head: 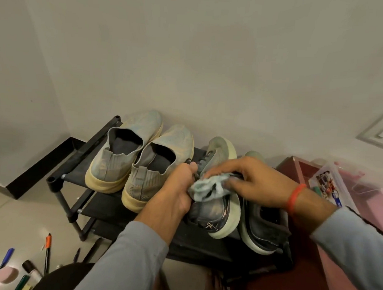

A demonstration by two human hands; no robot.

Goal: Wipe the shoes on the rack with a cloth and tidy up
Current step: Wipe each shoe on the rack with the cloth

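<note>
A black shoe rack point(75, 161) stands against the wall. On its top shelf sit two grey knit slip-on shoes point(124, 155) at the left and a pair of dark laced sneakers at the right. My left hand point(175, 192) grips the nearer dark sneaker point(218, 214) by its side, fingers curled at the laces. My right hand point(250, 182) presses a crumpled pale blue cloth point(208, 187) onto that sneaker's opening. The second dark sneaker point(259, 226) lies to the right, partly under my right wrist.
Several pens and markers point(38, 265) lie on the tiled floor at the lower left. A maroon cabinet point(294, 171) with a clear plastic box point(331, 183) and pink items stands right of the rack. A white wall is close behind.
</note>
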